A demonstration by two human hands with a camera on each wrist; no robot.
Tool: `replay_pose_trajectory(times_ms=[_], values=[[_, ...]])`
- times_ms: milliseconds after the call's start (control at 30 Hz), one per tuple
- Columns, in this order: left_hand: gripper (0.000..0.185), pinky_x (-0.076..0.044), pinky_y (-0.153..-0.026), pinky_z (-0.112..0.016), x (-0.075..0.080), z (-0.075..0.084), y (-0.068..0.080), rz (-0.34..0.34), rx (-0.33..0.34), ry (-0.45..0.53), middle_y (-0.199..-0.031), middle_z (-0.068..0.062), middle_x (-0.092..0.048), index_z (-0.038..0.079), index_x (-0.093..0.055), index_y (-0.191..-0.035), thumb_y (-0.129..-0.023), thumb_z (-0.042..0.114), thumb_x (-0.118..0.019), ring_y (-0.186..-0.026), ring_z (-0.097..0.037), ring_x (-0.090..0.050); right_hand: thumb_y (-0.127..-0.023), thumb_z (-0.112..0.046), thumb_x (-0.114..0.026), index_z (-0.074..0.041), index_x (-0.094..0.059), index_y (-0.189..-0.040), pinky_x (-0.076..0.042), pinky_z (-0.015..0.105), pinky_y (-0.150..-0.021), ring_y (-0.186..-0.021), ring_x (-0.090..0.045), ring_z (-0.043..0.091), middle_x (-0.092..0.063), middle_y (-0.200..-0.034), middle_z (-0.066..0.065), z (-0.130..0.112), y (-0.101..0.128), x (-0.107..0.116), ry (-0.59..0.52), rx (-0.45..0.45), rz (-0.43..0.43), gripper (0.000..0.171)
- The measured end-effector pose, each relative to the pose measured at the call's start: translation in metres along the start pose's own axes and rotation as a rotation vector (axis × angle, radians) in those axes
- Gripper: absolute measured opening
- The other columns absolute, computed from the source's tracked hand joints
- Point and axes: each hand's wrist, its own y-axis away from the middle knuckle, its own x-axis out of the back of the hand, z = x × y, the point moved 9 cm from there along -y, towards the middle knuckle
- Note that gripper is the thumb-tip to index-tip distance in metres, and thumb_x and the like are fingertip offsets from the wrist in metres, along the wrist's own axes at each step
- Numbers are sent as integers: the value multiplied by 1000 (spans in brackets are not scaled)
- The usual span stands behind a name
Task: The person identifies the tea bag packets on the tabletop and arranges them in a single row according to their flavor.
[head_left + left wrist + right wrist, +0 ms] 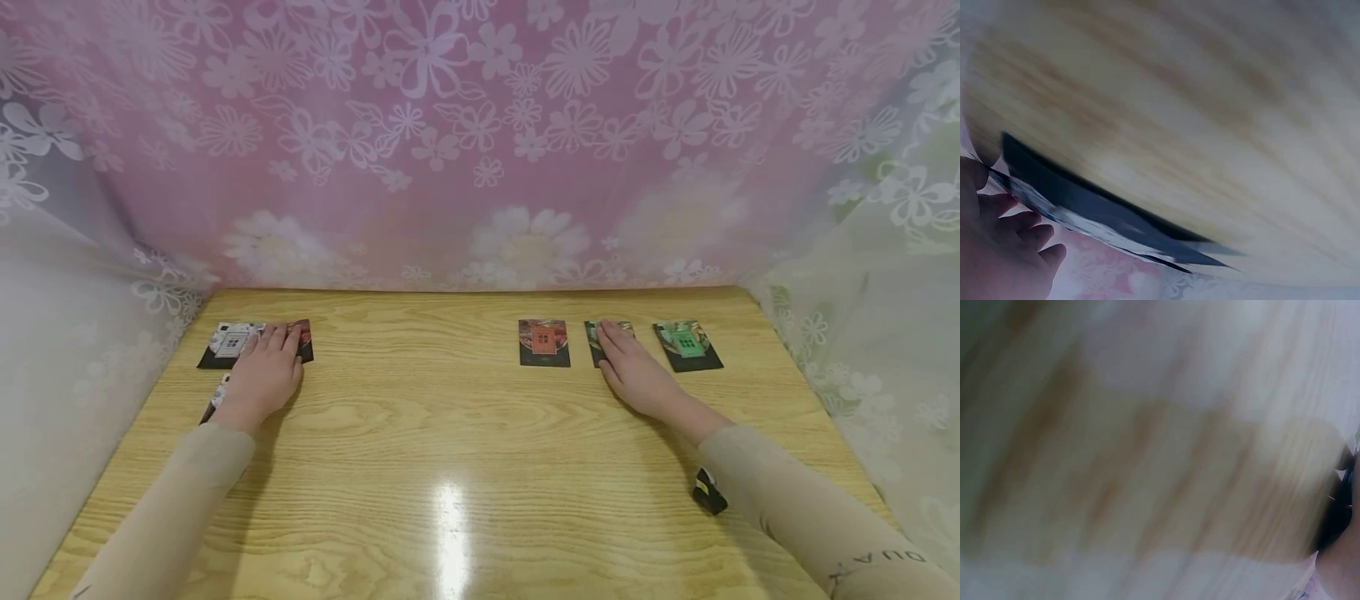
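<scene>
Beige sleeves reach over a glossy wooden table (465,433), both hands flat on dark picture cards.

Nearest, a small black-and-yellow object (708,492) lies by the right sleeve. Farther on, the left hand (262,371) rests with straight fingers on a red-edged card (303,337), beside a white-pictured card (231,343); another card (216,400) peeks from under the wrist. The right hand (630,367) lies flat on a green-edged card (596,333), between an orange-pictured card (543,342) and a green-pictured card (687,345). Behind hangs a pink floral curtain (480,142). Both wrist views are blurred.

Beige sleeves (810,508), lettering near right cuff
</scene>
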Motion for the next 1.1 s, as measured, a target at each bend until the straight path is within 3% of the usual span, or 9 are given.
replay_pose_trajectory(times_ms=[467,1100], values=[[59,-24,-133,-61,4,53,-20,18,-101,-40,-168,-34,-31,-11,-32,-162,-112,20,-42,-157,-50,-32,-114,-17,-44,14,-23,-163,-19,65,-132,-162,-18,49,-17,-173,33,2,0,-1,-13,-6,-16,61],[61,-23,-136,-52,11,153,-47,-28,-243,-62,-173,-24,-29,-5,-28,-166,-114,27,-40,-162,-39,-28,-114,-17,-43,14,-24,-163,-20,65,-132,-162,-19,49,-18,-173,33,2,0,-1,7,-7,-13,60]])
